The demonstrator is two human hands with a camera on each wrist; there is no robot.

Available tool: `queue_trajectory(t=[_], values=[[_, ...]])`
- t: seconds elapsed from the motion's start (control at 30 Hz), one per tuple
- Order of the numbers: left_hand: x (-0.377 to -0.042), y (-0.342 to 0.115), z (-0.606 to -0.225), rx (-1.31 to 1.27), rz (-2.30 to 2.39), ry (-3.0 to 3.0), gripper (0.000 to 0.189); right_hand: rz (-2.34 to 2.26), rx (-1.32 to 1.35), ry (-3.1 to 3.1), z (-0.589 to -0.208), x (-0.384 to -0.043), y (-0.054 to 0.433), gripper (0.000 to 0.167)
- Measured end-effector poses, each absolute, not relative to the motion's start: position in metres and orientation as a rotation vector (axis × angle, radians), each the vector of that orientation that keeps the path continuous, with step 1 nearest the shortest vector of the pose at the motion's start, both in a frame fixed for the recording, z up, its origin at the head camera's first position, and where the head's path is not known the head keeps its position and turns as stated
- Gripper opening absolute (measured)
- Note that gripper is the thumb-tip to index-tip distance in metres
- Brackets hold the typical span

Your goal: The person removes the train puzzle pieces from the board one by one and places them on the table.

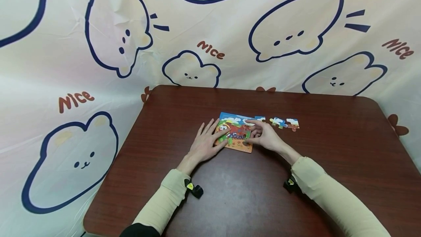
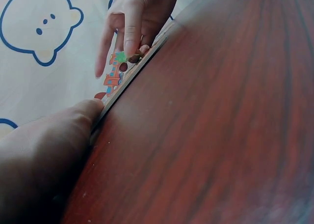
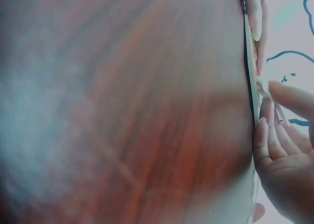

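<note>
A jigsaw puzzle (image 1: 241, 146) with a red train, blue sky and orange ground lies on the brown table. My left hand (image 1: 204, 145) rests over its left side with fingers spread and straight. At its right side my right hand (image 1: 267, 137) pinches a puzzle piece between thumb and curled fingers. In the left wrist view that puzzle piece (image 2: 114, 77), with red, blue and green print, stands tilted up from the puzzle. The right wrist view shows the piece edge-on, between the right thumb (image 3: 289, 97) and the fingers.
Three loose pieces lie in a row beyond the right hand: a blue one (image 1: 260, 118), a blue and white one (image 1: 278, 122) and another with a brown tab (image 1: 292, 123). A printed cloth (image 1: 236, 21) hangs behind the table's (image 1: 329, 120) far edge.
</note>
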State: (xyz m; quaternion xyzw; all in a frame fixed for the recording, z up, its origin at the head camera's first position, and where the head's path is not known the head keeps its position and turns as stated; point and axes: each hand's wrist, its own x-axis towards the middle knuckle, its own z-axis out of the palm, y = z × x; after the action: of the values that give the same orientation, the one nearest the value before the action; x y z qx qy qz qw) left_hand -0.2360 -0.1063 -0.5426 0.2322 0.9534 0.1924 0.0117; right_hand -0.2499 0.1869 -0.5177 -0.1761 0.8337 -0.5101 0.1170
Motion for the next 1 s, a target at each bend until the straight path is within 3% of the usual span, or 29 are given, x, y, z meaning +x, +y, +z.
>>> queue_trajectory(t=[0.33,1.0], values=[[-0.236,-0.106,-0.541,0.717,0.610,2.974,0.055,-1.555,-0.468,2.469,-0.522,-0.250,0.187,0.050],[-0.235,-0.106,-0.542,0.728,0.623,2.970,0.056,-1.587,-0.397,2.492,-0.512,-0.241,0.220,0.049]])
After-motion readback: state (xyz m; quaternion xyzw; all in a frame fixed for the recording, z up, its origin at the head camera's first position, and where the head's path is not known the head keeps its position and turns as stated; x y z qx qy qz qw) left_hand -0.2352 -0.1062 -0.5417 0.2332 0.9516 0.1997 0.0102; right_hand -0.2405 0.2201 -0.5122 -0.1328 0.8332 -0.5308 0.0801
